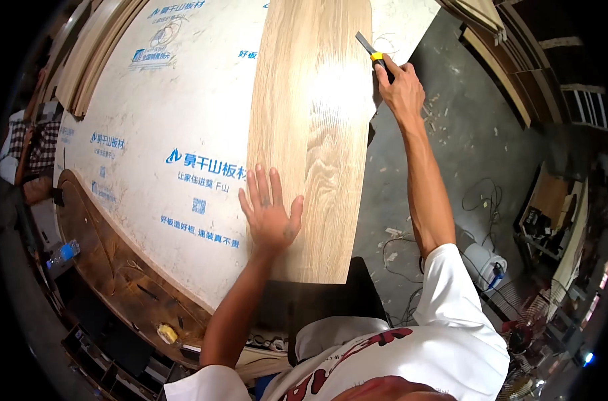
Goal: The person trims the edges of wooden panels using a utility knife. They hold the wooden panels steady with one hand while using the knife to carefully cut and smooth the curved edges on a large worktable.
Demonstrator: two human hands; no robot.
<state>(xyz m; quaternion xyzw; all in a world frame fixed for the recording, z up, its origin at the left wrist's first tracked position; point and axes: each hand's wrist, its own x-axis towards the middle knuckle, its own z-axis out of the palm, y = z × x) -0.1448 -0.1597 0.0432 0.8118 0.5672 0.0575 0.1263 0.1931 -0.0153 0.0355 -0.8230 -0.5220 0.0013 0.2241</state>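
A long wood-grain board [311, 154] lies on a white sheet [137, 107] printed in blue. My left hand [270, 214] rests flat on the board's left edge near its close end, fingers spread and thumb out. At the far right edge of the board, my right hand [401, 87] is closed round the yellow and black handle of a flat-bladed hand tool [365, 44]. Its grey blade points up and left over the board's far right corner; I cannot tell whether it is a file or a chisel, or whether it touches the edge.
A brown worktop [110, 254] with a yellow object [167, 333] curves along the left. A clear bottle [65, 252] stands at its outer side. Grey floor [451, 147] with scraps and cables lies right, beside a white bucket [483, 265]. Stacked boards [501, 73] stand far right.
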